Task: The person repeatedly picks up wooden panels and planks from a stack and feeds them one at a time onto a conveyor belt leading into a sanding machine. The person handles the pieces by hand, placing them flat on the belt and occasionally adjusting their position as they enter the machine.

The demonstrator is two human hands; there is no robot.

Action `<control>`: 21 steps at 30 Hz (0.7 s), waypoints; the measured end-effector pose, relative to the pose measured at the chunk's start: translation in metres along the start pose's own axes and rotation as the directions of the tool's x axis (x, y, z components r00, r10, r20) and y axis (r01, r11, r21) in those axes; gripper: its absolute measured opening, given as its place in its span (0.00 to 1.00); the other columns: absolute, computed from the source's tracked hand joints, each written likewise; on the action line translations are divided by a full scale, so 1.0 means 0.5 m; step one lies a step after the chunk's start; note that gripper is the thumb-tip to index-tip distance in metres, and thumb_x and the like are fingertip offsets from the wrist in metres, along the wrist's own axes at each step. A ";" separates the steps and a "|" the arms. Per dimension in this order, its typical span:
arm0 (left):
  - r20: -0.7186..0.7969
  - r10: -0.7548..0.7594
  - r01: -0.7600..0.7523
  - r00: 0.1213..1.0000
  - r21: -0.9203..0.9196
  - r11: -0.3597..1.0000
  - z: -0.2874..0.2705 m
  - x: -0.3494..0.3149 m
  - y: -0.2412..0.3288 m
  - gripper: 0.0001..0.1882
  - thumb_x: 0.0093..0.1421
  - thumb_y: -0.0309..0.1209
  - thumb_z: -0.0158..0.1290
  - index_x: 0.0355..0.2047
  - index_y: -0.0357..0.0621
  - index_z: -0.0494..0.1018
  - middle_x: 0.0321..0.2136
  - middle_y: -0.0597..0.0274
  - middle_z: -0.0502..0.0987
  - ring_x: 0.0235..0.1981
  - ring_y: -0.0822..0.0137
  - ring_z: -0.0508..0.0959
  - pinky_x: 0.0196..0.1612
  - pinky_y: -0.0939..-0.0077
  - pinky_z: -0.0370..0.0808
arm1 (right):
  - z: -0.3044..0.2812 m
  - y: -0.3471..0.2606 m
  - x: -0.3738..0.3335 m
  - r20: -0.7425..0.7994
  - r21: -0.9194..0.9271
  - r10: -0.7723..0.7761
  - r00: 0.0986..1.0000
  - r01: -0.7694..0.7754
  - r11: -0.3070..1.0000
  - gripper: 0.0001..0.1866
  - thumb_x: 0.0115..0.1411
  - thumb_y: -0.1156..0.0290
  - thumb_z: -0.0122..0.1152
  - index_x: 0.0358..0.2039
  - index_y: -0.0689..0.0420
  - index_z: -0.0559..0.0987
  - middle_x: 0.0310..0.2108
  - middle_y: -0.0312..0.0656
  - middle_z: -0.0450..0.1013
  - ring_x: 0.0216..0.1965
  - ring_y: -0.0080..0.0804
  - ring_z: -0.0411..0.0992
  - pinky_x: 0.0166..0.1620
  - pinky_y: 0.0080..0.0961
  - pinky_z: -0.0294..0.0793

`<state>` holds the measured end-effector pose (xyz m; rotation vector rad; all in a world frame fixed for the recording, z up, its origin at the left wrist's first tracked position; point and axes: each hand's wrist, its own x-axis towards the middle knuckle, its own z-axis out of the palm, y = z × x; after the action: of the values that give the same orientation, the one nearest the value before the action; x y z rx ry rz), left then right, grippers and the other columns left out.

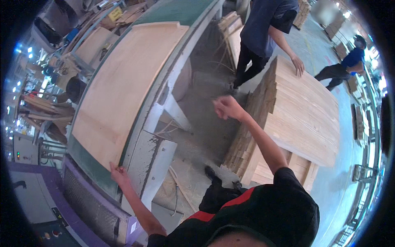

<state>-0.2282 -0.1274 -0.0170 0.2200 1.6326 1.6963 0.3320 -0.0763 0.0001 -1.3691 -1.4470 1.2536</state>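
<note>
A long, pale wooden panel [123, 78] lies flat on a green conveyor belt [164, 13] to my left, with a narrow wood strip [158, 24] along its far end. My left hand [119, 173] is at the panel's near right corner. Its index finger is stretched out to the panel's edge while the other fingers are partly curled. Out over the floor between the conveyor and a wood stack, my right hand [227, 108] hangs in the air with curled fingers and nothing visible in it.
A tall stack of wooden panels [304, 107] stands to my right. Another person [267, 31] is beside it, one hand on top. A second person [347, 61] is farther off. The conveyor's metal frame [150, 164] and purple machine housing [88, 206] are near my left arm.
</note>
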 end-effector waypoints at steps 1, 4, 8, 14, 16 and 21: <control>-0.014 -0.019 0.019 1.000 0.007 1.000 0.008 -0.020 -0.004 0.18 0.60 0.43 0.54 0.22 0.48 0.63 0.14 0.71 0.57 0.15 0.74 0.62 0.18 0.80 0.62 | -0.056 0.101 -0.116 -0.100 -0.070 0.177 0.979 -0.184 0.980 0.19 0.63 0.60 0.53 0.22 0.62 0.74 0.14 0.35 0.68 0.15 0.20 0.67 0.19 0.19 0.68; -0.008 -0.023 0.024 1.000 0.031 0.999 0.040 -0.034 0.014 0.20 0.60 0.43 0.55 0.21 0.45 0.61 0.16 0.69 0.59 0.17 0.73 0.64 0.21 0.79 0.63 | -0.131 0.176 -0.305 -0.245 -0.009 0.311 0.918 -0.323 0.947 0.14 0.62 0.64 0.55 0.26 0.61 0.74 0.19 0.36 0.71 0.19 0.19 0.71 0.20 0.18 0.70; 0.032 -0.050 0.051 0.998 -0.007 0.999 0.021 -0.005 -0.011 0.21 0.59 0.43 0.55 0.20 0.44 0.60 0.16 0.68 0.60 0.17 0.73 0.65 0.20 0.78 0.63 | -0.101 0.164 -0.371 -0.333 -0.016 0.324 0.885 -0.349 0.937 0.16 0.62 0.60 0.55 0.28 0.61 0.76 0.21 0.39 0.75 0.19 0.21 0.72 0.20 0.20 0.73; -0.053 0.112 -0.112 0.992 -0.002 0.994 0.092 -0.089 0.005 0.22 0.58 0.43 0.56 0.19 0.41 0.62 0.14 0.66 0.61 0.14 0.72 0.63 0.16 0.76 0.61 | 0.026 0.113 -0.297 -0.218 0.049 0.286 0.933 -0.283 0.958 0.14 0.63 0.61 0.53 0.33 0.61 0.74 0.22 0.36 0.73 0.22 0.20 0.72 0.22 0.20 0.73; -0.103 0.227 -0.227 0.968 0.012 0.974 0.108 -0.111 0.023 0.23 0.58 0.43 0.57 0.19 0.37 0.63 0.14 0.64 0.62 0.13 0.72 0.62 0.15 0.75 0.60 | 0.056 0.091 -0.266 -0.145 0.075 0.246 0.958 -0.237 0.969 0.14 0.63 0.61 0.53 0.34 0.62 0.74 0.22 0.36 0.73 0.22 0.20 0.72 0.22 0.20 0.73; -0.047 0.302 -0.301 0.952 0.024 0.953 0.208 -0.133 0.079 0.25 0.60 0.41 0.54 0.22 0.26 0.66 0.16 0.57 0.67 0.14 0.70 0.66 0.15 0.75 0.67 | 0.095 0.069 -0.211 -0.136 0.102 0.144 0.980 -0.130 0.986 0.15 0.64 0.61 0.54 0.33 0.62 0.73 0.22 0.35 0.72 0.21 0.20 0.71 0.22 0.19 0.71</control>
<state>-0.1349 -0.0826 0.0610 0.4590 1.7176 1.9284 0.3078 -0.1895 -0.0343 -1.4845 -1.1986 1.2651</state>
